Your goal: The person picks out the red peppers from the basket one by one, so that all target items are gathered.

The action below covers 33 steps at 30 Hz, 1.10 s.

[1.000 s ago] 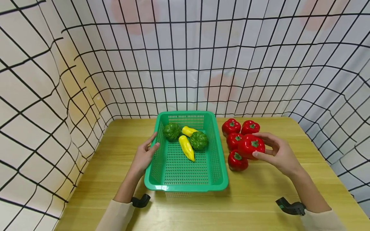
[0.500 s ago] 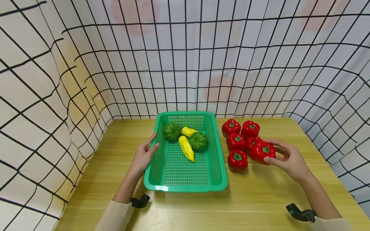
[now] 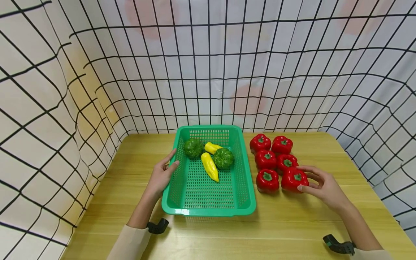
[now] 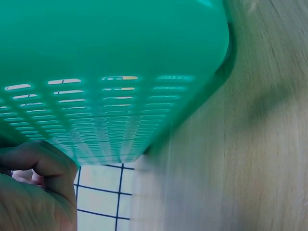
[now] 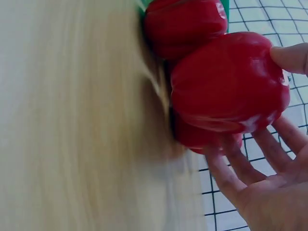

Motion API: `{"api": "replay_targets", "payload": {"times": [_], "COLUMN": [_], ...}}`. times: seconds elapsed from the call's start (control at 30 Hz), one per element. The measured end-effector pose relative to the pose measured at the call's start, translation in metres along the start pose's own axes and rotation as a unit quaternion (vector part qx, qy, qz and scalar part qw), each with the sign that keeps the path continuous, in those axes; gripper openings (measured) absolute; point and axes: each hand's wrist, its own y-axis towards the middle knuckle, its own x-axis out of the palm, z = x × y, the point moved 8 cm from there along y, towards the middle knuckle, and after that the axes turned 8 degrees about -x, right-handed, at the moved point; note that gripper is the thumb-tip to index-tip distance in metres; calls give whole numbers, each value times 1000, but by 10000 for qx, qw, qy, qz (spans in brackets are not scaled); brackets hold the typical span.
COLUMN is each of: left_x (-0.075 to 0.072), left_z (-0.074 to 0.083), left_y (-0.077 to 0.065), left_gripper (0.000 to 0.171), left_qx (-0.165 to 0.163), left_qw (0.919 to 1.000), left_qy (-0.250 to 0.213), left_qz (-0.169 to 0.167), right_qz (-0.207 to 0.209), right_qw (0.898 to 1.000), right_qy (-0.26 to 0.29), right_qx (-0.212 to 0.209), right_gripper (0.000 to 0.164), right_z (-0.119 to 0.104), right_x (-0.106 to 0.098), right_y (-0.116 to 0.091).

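Observation:
My left hand (image 3: 162, 176) holds the left rim of a green perforated basket (image 3: 211, 211), thumb over the edge. In the left wrist view, its curled fingers (image 4: 41, 163) lie by the basket's slotted wall. At the right, my right hand (image 3: 325, 187) holds a red bell pepper (image 3: 294, 179) between thumb and fingers, low at the near end of a cluster. In the right wrist view the fingers spread beneath this pepper (image 5: 231, 82). Several other red bell peppers (image 3: 265, 160) stand beside it, green stems up.
Inside the basket lie two yellow elongated peppers (image 3: 209, 167) and two round, bumpy dark green vegetables (image 3: 223, 159). The basket stands on a wooden table (image 3: 286, 227). A white wall with a black grid (image 3: 214, 86) encloses the back and sides.
My right hand has carried the red bell pepper rightward and down, from over the cluster to its near right end. Another pepper behind it has come into view. The left hand stays on the rim.

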Motion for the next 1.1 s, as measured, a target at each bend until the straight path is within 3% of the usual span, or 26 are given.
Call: {"api": "replay_targets", "payload": {"times": [0.5, 0.7, 0.97, 1.1], "left_x": [0, 2, 2, 0], "left_z": [1, 3, 1, 1], "left_y": [-2, -4, -3, -3], "left_gripper": [53, 53, 54, 54], "left_qx": [2, -23, -25, 101], "left_qw": [10000, 9999, 9999, 9990], "left_qy": [74, 122, 108, 407], "left_qz": [34, -5, -34, -153], "right_qz": [-34, 22, 149, 304], "right_qw": [9997, 9995, 9997, 9993], "right_qy": [10, -2, 93, -47], "right_qx": [228, 322, 160, 214], "right_gripper": [59, 54, 56, 51], "right_z": [16, 20, 20, 20], "right_x": [4, 1, -1, -7], "right_y": [-7, -9, -10, -9]}}
